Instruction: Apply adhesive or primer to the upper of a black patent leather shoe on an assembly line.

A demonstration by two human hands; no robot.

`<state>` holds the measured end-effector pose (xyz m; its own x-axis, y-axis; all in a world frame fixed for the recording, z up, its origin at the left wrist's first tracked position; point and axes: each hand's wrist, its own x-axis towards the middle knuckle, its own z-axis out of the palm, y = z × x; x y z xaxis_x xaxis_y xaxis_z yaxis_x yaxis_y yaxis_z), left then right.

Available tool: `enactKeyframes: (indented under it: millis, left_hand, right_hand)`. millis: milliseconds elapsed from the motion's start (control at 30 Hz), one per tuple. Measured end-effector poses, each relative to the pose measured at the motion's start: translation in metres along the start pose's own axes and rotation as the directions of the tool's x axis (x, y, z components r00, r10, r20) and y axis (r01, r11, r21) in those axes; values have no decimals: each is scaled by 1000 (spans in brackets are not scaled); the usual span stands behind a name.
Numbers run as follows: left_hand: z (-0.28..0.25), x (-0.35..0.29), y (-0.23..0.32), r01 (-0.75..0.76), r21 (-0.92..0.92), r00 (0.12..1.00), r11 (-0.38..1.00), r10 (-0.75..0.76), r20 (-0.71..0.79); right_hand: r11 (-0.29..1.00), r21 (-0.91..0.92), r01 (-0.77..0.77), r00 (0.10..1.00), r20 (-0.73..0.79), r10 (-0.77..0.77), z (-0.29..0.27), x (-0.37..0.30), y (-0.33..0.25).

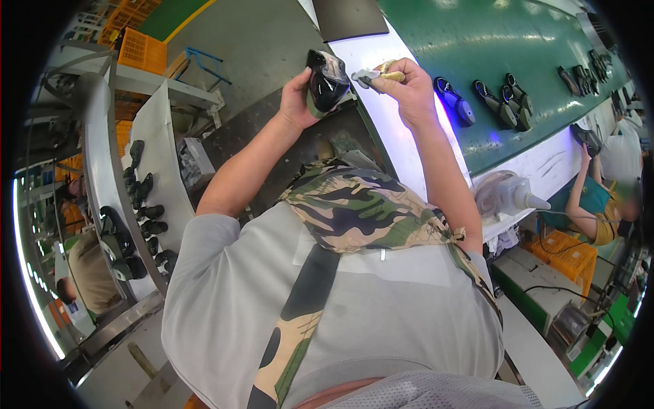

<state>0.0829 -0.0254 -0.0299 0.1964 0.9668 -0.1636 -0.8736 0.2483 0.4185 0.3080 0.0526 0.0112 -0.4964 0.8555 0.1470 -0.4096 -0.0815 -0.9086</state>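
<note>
My left hand [297, 100] is closed around a glossy black shoe [327, 87], held up in front of me with its pale inside partly showing at the top. To the right of it, my right hand [413, 90] pinches a small crumpled cloth [366, 76], whitish with a dark greenish patch. The cloth sits close to the shoe; whether they touch I cannot tell. Something yellowish covers the fingertips [392, 76] of that hand. Below both hands hangs the camouflage apron [368, 204] over my grey shirt.
A green conveyor belt [436, 41] carries several dark shoes [455, 102] beside a white ledge [409, 146]. A clear squeeze bottle [514, 195] stands on the ledge. At right, another person [593, 204] holds a shoe. Shoes line a rack [153, 129] at left, near orange crates [143, 51].
</note>
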Motion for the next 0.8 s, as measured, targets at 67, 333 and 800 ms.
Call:
enactKeyframes:
  millis: [67,333,800]
  left_hand:
    - [-6,5,-2,-6,-9,1000,1000,7,5]
    - [0,6,7,-282,30,946,959,283,-156]
    - [105,-146,218,-504,824,288,259,950,-123]
  right_hand:
    - [999,28,-25,999,-23,26,4,5,5]
    - [979,141,-144,982,-102,159,16,19,9]
    - [840,336,-426,901,80,426,-14,30,62]
